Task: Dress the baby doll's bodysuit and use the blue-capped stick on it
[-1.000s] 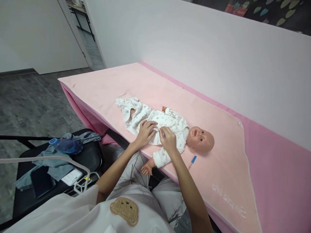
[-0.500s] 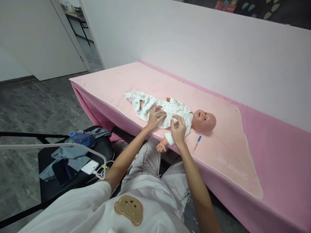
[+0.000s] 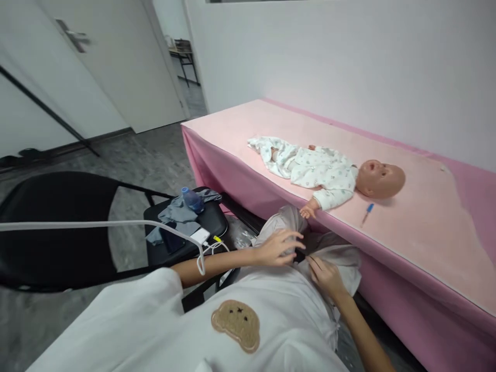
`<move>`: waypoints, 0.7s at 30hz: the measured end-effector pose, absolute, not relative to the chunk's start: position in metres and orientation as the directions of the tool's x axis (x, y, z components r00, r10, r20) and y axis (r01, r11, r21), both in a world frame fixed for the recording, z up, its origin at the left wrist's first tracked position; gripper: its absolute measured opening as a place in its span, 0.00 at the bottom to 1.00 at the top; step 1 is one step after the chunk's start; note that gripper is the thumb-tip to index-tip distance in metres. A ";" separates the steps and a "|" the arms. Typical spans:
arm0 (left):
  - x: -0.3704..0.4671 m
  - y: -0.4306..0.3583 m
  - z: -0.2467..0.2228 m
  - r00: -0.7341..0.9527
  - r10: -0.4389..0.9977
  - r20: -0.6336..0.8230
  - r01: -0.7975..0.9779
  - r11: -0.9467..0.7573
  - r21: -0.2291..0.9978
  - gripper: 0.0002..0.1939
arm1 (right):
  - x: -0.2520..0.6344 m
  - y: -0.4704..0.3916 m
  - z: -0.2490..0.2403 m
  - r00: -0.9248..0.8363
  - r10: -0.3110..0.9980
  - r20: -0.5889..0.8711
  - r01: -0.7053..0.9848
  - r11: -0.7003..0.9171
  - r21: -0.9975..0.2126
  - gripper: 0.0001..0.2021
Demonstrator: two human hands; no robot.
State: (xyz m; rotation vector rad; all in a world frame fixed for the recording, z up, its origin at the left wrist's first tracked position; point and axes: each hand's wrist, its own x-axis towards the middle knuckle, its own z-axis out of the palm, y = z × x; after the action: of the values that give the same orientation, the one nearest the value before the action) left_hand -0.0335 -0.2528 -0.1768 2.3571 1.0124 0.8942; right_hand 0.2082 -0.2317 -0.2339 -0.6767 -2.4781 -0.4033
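Note:
My left hand (image 3: pixel 278 248) is over my lap with its fingers spread and nothing in them. To its right, my right hand (image 3: pixel 325 274) hangs low over my trousers, fingers loosely bent and apart from the thumb, with no object visible in it. Beyond both hands, a baby doll (image 3: pixel 382 179) lies on its back on the pink-covered table (image 3: pixel 422 232). It wears a white patterned romper (image 3: pixel 315 168). The doll's near arm reaches over the table's front edge, its hand (image 3: pixel 309 207) palm up. A blue-capped thin stick (image 3: pixel 367 213), perhaps a thermometer, rests beside the head.
On my left, a black chair seat (image 3: pixel 211 222) bears a grey cloth (image 3: pixel 180 212), a blue-tinted bottle (image 3: pixel 192 200), a dark phone (image 3: pixel 171 240) and a white power bank (image 3: pixel 200 236). A white cable (image 3: pixel 116 223) crosses in front. Another black chair back (image 3: pixel 58 227) stands at far left.
Both hands have left the doll's romper and come back over my lap. The view has swung left, so table and doll appear farther right. The doll stays lying on the table.

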 end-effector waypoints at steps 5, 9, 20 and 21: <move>-0.092 -0.318 -0.177 0.620 0.780 0.084 0.230 -0.283 0.931 0.16 | 0.273 -0.250 -0.291 -0.646 0.635 0.424 0.721 0.690 0.063 0.16; -0.156 -0.344 -0.174 0.693 0.691 -0.204 0.139 0.150 0.979 0.24 | 0.292 -0.273 -0.311 -0.372 0.899 0.232 0.901 0.409 -0.141 0.20; -0.339 -0.393 -0.242 -0.008 0.422 -0.907 0.474 0.800 0.368 0.11 | 0.274 -0.277 -0.311 0.060 0.957 -0.284 0.926 -0.160 -0.343 0.24; -0.344 -0.393 -0.252 -0.140 0.425 -0.894 0.486 0.816 0.312 0.13 | 0.274 -0.276 -0.312 0.062 0.957 -0.285 0.926 -0.162 -0.340 0.24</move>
State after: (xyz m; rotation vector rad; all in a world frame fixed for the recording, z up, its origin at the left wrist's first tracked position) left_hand -0.3442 -0.3933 -0.2521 0.7051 1.7622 -0.0609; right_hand 0.2745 -0.2757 -0.3123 -2.2399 -1.9893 0.6932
